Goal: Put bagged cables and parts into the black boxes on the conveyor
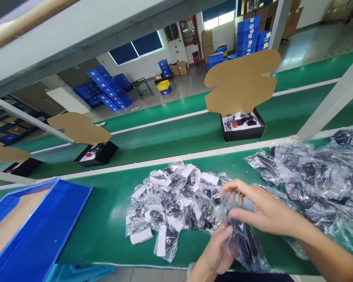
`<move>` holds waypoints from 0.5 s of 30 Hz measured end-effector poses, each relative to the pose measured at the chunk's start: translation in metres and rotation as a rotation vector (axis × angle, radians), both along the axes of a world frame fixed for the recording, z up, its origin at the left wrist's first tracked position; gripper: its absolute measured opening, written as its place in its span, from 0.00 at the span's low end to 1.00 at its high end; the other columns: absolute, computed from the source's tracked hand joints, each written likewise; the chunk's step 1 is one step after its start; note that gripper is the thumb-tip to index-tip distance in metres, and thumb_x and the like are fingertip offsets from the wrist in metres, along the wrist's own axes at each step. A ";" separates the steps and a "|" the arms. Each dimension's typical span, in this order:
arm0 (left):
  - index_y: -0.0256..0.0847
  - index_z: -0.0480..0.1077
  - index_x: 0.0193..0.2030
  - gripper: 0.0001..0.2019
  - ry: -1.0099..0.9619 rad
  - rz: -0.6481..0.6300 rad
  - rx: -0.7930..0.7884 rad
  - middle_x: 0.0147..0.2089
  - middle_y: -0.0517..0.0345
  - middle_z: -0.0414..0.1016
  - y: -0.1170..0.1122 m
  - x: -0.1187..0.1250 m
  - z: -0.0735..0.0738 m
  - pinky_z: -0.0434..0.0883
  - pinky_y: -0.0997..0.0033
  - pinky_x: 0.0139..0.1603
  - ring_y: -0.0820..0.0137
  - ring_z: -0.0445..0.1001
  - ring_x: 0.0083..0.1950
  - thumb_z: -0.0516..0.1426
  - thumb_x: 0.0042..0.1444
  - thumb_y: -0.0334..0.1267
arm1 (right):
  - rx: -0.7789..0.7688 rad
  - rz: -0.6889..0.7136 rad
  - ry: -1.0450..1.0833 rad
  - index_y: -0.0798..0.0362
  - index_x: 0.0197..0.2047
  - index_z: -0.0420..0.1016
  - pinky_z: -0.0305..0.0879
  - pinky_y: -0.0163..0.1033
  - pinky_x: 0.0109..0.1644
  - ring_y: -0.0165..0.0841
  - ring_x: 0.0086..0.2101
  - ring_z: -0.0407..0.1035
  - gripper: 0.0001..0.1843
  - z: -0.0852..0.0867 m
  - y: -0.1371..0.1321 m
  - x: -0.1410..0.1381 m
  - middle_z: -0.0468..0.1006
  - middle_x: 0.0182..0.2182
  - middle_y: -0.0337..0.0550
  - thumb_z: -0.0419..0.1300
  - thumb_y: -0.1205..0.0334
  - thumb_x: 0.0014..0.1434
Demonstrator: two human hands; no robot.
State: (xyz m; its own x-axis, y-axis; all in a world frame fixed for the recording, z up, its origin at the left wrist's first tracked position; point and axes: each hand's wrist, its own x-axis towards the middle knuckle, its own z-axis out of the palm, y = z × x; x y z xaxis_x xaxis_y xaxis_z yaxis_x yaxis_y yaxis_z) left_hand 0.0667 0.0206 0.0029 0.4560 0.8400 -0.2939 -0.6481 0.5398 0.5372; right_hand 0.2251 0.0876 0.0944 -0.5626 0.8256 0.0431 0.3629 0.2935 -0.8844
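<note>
A clear plastic bag with a dark, cable-like item inside is held above the near edge of the green bench. My left hand grips its lower left side between thumb and fingers. At the bag's upper end, my right hand curls its thumb and fingers around the loose plastic. Just left of both hands lies a pile of small clear bags with black contents and white paper labels. Larger clear bags with black items are heaped to the right, partly behind my right forearm.
A blue bin stands at the left of the bench. Beyond a white rail, a green conveyor carries open black boxes with raised cardboard lids. A white post rises at right.
</note>
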 end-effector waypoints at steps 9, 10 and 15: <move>0.38 0.71 0.54 0.33 0.140 -0.219 0.214 0.44 0.46 0.76 0.005 -0.008 0.011 0.67 0.56 0.50 0.54 0.73 0.47 0.58 0.51 0.63 | 0.081 0.071 0.063 0.50 0.34 0.71 0.59 0.34 0.35 0.31 0.31 0.67 0.10 -0.003 0.004 -0.002 0.74 0.31 0.35 0.52 0.66 0.67; 0.38 0.71 0.54 0.32 0.245 -0.261 0.281 0.42 0.47 0.75 0.006 -0.012 0.013 0.67 0.59 0.47 0.57 0.73 0.44 0.62 0.49 0.60 | 0.059 0.054 0.076 0.50 0.34 0.71 0.58 0.34 0.34 0.30 0.30 0.66 0.09 -0.003 0.004 -0.003 0.73 0.31 0.35 0.53 0.66 0.66; 0.38 0.70 0.50 0.29 0.554 -0.315 0.470 0.42 0.52 0.72 0.005 -0.031 0.019 0.66 0.63 0.47 0.60 0.70 0.43 0.70 0.42 0.44 | -0.094 -0.042 0.160 0.52 0.33 0.70 0.52 0.33 0.28 0.30 0.24 0.58 0.10 -0.012 0.012 -0.006 0.65 0.23 0.33 0.54 0.59 0.66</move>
